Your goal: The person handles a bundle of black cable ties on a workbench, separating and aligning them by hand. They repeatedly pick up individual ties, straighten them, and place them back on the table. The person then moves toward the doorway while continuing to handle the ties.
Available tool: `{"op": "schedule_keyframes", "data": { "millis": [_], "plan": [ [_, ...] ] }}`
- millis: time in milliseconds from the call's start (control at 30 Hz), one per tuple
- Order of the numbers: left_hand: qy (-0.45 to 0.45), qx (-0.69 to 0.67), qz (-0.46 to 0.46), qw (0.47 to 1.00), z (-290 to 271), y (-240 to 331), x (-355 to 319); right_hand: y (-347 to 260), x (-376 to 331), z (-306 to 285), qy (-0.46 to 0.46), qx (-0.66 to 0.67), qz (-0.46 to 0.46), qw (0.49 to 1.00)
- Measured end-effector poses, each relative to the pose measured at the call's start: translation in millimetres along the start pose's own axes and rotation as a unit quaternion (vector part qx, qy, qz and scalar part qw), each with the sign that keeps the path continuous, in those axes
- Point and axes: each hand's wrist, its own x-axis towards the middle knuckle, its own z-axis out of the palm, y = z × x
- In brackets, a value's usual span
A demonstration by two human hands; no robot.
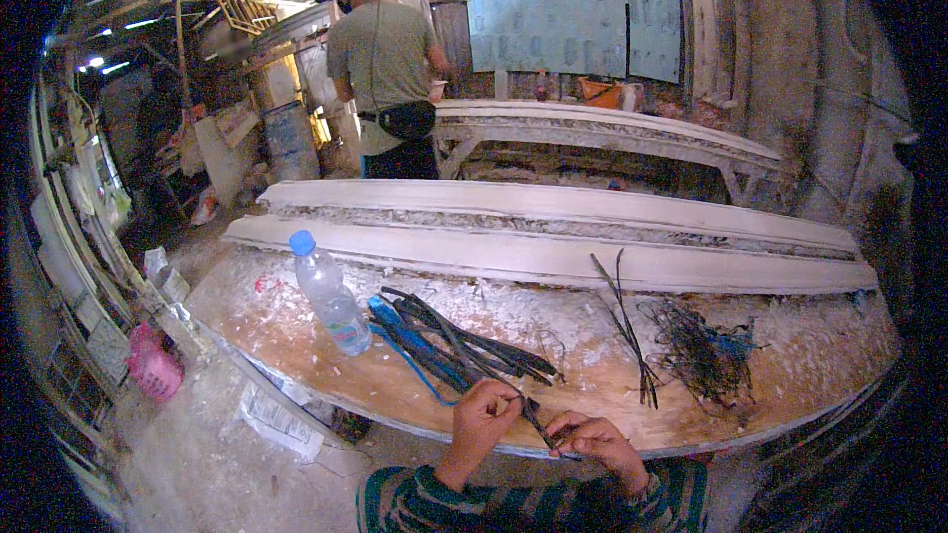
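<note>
A thin black strip (534, 420) stretches between my two hands at the near edge of the wooden tabletop (583, 390). My left hand (484, 422) pinches it on one side, and the fingers of my right hand (598, 442) are closed on its lower end. Just beyond my left hand lies a bundle of long black strips (474, 343) with a blue band (400, 329) among them. Farther right are a few loose black strips (627, 341) beside a tangled heap of fine black strands (703, 353) with some blue in it. What the strip is made of is unclear.
An upright plastic bottle (331, 296) with a blue cap stands left of the bundle. Two long whitish mouldings (553, 242) lie across the table's far side. Beyond, a person (385, 69) faces away beside another long bench (602, 123). A pink bag (154, 363) sits at left.
</note>
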Motion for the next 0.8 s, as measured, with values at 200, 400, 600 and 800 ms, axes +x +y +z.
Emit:
{"op": "schedule_keyframes", "data": {
  "millis": [200, 400, 600, 800],
  "plan": [
    [-0.035, 0.014, -0.019, 0.999, 3, 3, -2, 16, -2, -11, -0.016, -0.002, -0.016, 1.0],
    [-0.132, -0.04, -0.052, 0.989, 9, 1, -7, 26, -7, -16, 0.023, -0.057, -0.047, 0.997],
    [-0.293, -0.102, 0.029, 0.95, 17, 5, -9, 31, 4, -12, 0.197, 0.003, -0.088, 0.977],
    [-0.442, -0.158, 0.04, 0.882, 14, 30, -17, 23, 11, 3, 0.321, 0.046, -0.13, 0.937]
  ]
}}
